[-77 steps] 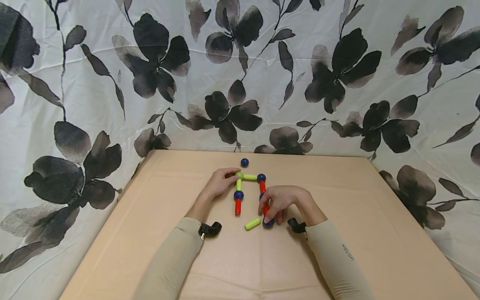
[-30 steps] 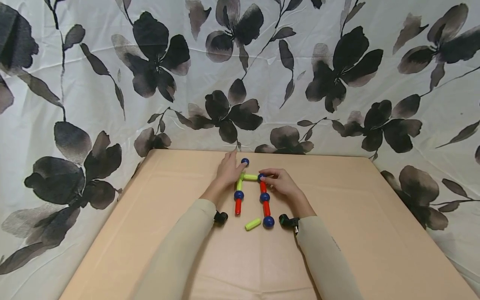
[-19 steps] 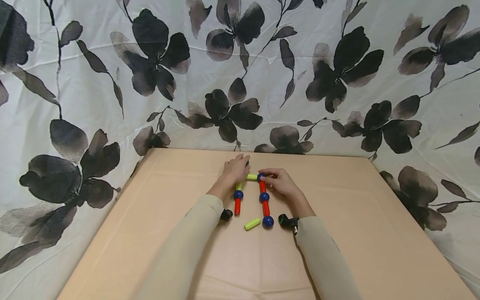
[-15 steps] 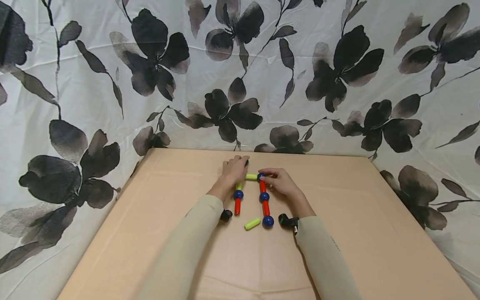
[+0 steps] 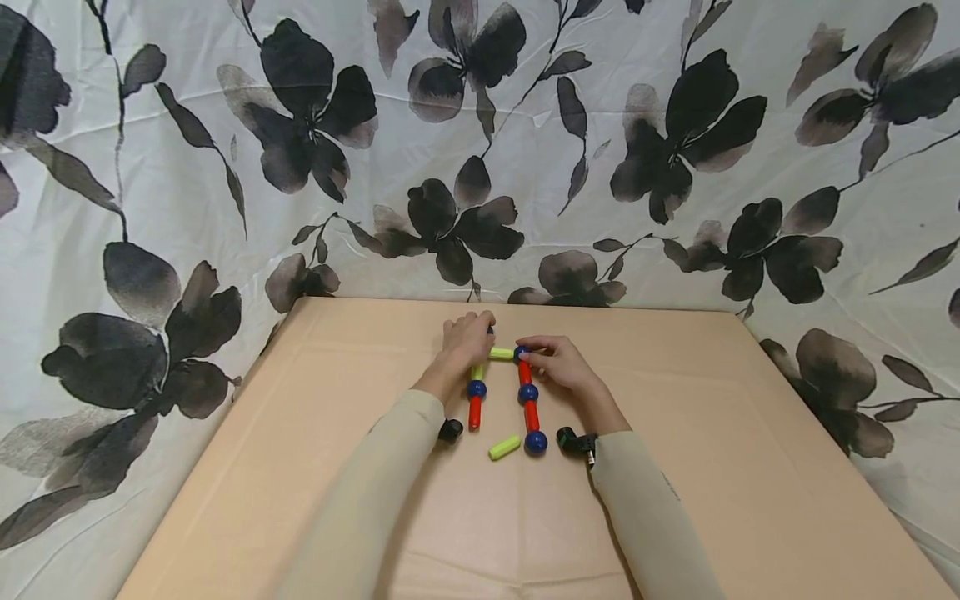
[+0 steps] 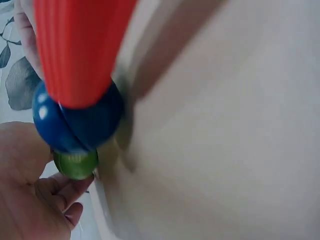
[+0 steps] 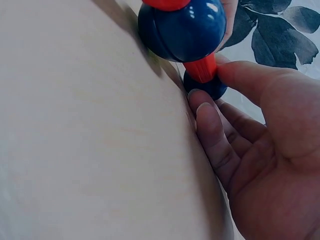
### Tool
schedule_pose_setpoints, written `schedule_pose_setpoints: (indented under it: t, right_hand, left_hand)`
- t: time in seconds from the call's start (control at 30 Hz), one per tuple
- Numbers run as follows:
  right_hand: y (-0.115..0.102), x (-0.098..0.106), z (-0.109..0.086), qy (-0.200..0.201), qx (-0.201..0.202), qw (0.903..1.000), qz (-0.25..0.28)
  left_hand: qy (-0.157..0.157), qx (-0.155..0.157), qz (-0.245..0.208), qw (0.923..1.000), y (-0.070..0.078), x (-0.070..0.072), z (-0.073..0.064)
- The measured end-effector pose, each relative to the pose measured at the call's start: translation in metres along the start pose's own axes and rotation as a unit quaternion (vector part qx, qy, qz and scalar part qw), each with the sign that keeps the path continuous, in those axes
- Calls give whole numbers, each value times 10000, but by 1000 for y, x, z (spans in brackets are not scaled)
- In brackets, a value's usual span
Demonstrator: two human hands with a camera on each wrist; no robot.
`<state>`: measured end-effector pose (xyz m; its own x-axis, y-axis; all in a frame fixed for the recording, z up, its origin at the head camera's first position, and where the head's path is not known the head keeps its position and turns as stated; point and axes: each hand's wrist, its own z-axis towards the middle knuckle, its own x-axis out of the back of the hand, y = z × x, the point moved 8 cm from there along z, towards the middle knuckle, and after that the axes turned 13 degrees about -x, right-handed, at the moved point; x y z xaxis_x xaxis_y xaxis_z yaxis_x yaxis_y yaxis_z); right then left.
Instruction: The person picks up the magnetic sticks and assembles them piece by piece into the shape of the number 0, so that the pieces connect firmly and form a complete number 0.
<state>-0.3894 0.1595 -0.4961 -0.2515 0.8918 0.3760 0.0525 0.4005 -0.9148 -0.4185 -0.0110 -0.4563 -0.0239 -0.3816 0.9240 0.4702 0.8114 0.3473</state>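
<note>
Magnetic sticks and balls form an angular U with its legs toward me. The left leg has a green stick (image 5: 477, 372), a blue ball (image 6: 75, 122) and a red stick (image 5: 475, 412). Along the right leg, red sticks (image 5: 531, 414) alternate with blue balls (image 5: 536, 442). A green stick (image 5: 502, 354) bridges the far ends. My left hand (image 5: 465, 342) pinches a separate blue ball (image 5: 491, 330), mostly hidden by its fingers, near the far left corner; it also covers the green corner ball. My right hand (image 5: 561, 360) pinches the far right corner's blue ball (image 7: 206, 87) between thumb and fingers.
A loose green stick (image 5: 504, 447) lies between the legs' near ends. The tan tabletop (image 5: 360, 358) ends at a floral cloth (image 5: 570, 167) hung behind it. Black wrist cameras (image 5: 576, 442) sit at both sleeve cuffs.
My right hand left the right leg's near end for its far corner. My left hand moved from the green corner ball to the loose blue ball, then drew it slightly toward me.
</note>
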Motion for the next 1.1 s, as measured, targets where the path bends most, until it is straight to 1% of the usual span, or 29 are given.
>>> schedule_pose_setpoints:
  t: [0.13, 0.23, 0.33, 0.4, 0.47, 0.53, 0.6, 0.73, 0.8, 0.87, 0.97, 1.03, 1.1]
  right_hand:
    - [0, 0, 0, 59, -43, 10000, -54]
    - [1, 1, 0, 90, -92, 9999, -36]
    - [1, 2, 1, 69, -74, 9999, -5]
    - [1, 2, 2, 53, -69, 10000, 7]
    - [1, 2, 2, 42, -63, 10000, 2]
    - [1, 2, 2, 46, -94, 9999, 14]
    - [1, 1, 2, 30, -84, 10000, -12]
    - [-1, 0, 2, 8, -73, 10000, -20]
    - [-2, -1, 2, 5, -71, 10000, -20]
    - [-3, -1, 1, 1, -80, 10000, -24]
    - [-4, -2, 1, 39, -74, 9999, -60]
    - [-3, -2, 1, 78, -79, 9999, -85]
    - [-2, -2, 2, 116, -68, 9998, -119]
  left_hand:
    - [247, -12, -334, 9991, -9, 6, -1]
    - [507, -118, -657, 9965, -12, 18, -4]
    - [731, -308, -1046, 9913, -14, 31, -8]
    - [767, -449, -1347, 9869, -13, 38, -12]
    - [691, -604, -1625, 9824, -10, 45, -17]
    - [524, -772, -1849, 9783, -6, 49, -24]
    - [303, -961, -1970, 9752, -1, 52, -33]
    - [-232, -1287, -2085, 9692, 9, 50, -54]
    - [-518, -1338, -2161, 9658, 11, 46, -64]
    - [-787, -1300, -2276, 9618, 11, 41, -73]
    - [-1110, -1278, -2353, 9571, 11, 37, -85]
    - [-1337, -1361, -2346, 9532, 12, 34, -92]
    - [-1565, -1530, -2296, 9484, 14, 32, -98]
